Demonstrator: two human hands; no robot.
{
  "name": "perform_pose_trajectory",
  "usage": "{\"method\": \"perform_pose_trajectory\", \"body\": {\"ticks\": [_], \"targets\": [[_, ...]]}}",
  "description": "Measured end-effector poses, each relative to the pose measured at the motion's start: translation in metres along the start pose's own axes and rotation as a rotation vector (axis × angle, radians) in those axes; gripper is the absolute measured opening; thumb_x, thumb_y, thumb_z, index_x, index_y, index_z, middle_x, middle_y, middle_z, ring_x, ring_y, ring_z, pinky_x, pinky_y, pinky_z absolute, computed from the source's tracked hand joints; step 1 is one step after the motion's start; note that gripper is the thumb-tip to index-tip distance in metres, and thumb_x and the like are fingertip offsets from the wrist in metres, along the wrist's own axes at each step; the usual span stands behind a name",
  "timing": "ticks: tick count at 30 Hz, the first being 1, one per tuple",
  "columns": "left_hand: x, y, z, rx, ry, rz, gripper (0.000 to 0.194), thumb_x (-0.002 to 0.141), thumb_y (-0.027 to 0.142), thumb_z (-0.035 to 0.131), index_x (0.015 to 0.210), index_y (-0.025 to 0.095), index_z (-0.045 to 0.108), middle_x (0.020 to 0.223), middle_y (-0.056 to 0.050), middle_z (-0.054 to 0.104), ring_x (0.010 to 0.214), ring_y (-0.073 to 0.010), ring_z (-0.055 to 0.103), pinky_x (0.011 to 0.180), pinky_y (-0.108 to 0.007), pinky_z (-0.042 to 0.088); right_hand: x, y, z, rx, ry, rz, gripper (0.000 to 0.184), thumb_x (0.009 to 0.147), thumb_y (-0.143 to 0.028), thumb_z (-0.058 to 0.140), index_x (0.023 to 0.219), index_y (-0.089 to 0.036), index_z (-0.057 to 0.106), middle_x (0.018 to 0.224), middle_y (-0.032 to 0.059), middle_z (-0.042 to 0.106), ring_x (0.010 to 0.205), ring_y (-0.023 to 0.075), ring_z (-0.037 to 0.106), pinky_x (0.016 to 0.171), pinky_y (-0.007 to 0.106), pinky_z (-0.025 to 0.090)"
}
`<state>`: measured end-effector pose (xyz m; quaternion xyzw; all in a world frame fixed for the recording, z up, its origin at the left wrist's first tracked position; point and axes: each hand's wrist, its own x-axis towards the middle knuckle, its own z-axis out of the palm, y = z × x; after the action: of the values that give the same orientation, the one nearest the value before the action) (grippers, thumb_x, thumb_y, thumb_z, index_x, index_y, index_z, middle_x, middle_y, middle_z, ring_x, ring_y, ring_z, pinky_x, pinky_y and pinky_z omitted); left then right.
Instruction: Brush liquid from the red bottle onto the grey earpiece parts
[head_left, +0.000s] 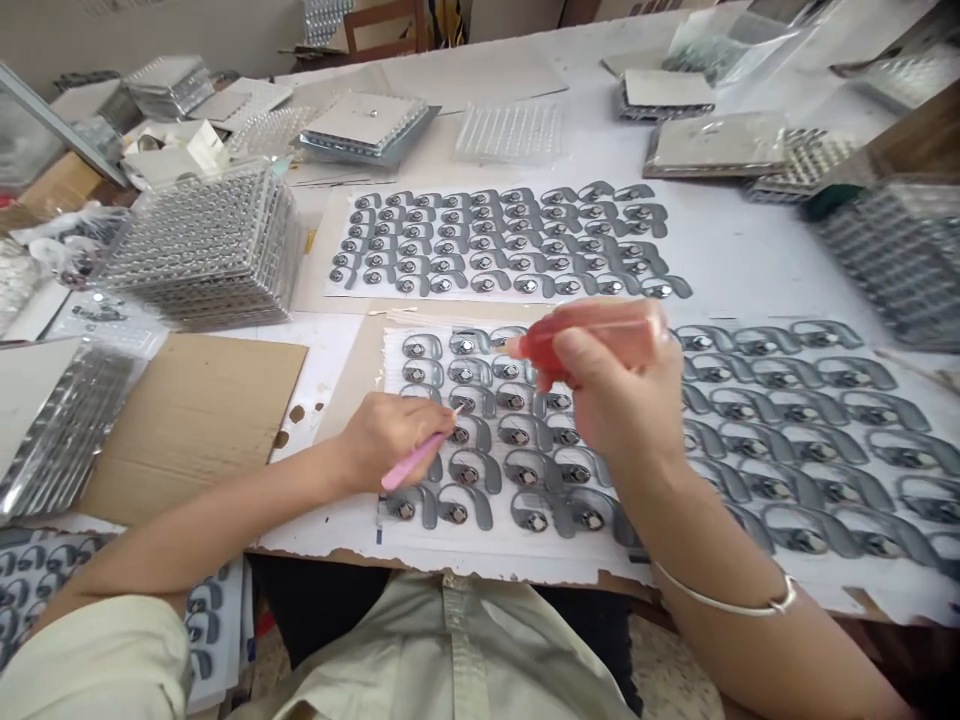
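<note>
My left hand [401, 430] is closed round a slim pink stick tool [412, 460], its fine tip touching or just above one of the grey hook-shaped pieces [465, 402]. My right hand [626, 400] grips a red squeeze bottle [592, 345], blurred by motion, with its pale nozzle pointing left above the same sheet. Each grey piece carries a shiny faceted stone set in a dark round mount. They lie in rows on a white sheet [397, 545], and my hands hide some of them.
Behind lies another sheet of grey pieces [484, 245]. At left stand stacked clear trays [202, 240], a brown cardboard sheet [195, 420] and silvery trays [67, 430]. More trays [900, 260] stand at right. The table's front edge [510, 575] is close to my body.
</note>
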<state>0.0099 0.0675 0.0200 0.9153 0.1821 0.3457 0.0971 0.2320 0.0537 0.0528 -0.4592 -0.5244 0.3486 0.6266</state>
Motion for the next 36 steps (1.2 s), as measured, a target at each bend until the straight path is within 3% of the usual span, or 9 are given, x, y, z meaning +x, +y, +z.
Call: {"method": "perform_pose_trajectory", "body": {"ticks": [4,9,16,23,36], "targets": [[-0.007,0.003,0.009,0.184,0.04,0.102,0.006,0.082,0.007,0.057,0.084,0.012,0.06,0.081,-0.006,0.074,0.066,-0.0133,0.071,0.053,-0.02,0.057,-0.008,0.011,0.009,-0.25,0.05,-0.219,0.019,0.074,-0.033,0.075,0.069,-0.021,0.062,0.072,0.002,0.066,0.066,0.0174,0.064,0.055,0.032,0.053],[-0.012,0.003,0.014,0.237,0.011,0.151,0.007,0.086,0.011,0.053,0.086,0.01,0.06,0.086,-0.009,0.074,0.063,-0.0139,0.069,0.05,-0.024,0.056,-0.009,0.016,0.014,-0.362,-0.033,-0.405,0.018,0.075,-0.024,0.072,0.065,-0.022,0.058,0.063,-0.0009,0.06,0.061,0.0152,0.06,0.057,0.031,0.05],[-0.009,0.007,0.016,0.311,-0.017,0.148,0.015,0.085,0.007,0.051,0.072,0.012,0.058,0.083,-0.008,0.073,0.056,-0.0123,0.065,0.043,-0.024,0.049,-0.011,0.021,0.019,-0.436,-0.119,-0.424,0.016,0.076,-0.019,0.071,0.07,-0.021,0.056,0.066,-0.0009,0.06,0.06,0.0134,0.058,0.057,0.029,0.048],[-0.009,0.006,0.016,0.304,-0.04,0.163,0.021,0.088,0.008,0.042,0.078,0.011,0.06,0.084,-0.01,0.072,0.059,-0.0147,0.066,0.043,-0.026,0.049,-0.013,0.022,0.022,-0.483,-0.17,-0.426,0.016,0.078,-0.021,0.069,0.071,-0.021,0.055,0.066,-0.0012,0.061,0.061,0.013,0.058,0.057,0.027,0.047],[-0.01,0.006,0.016,0.283,-0.007,0.137,0.018,0.085,0.008,0.046,0.074,0.011,0.06,0.078,-0.009,0.072,0.052,-0.0149,0.063,0.039,-0.027,0.047,-0.014,0.028,0.023,-0.496,-0.169,-0.488,0.016,0.076,-0.017,0.071,0.075,-0.02,0.055,0.069,-0.0007,0.06,0.065,0.0135,0.058,0.06,0.028,0.048]]}}
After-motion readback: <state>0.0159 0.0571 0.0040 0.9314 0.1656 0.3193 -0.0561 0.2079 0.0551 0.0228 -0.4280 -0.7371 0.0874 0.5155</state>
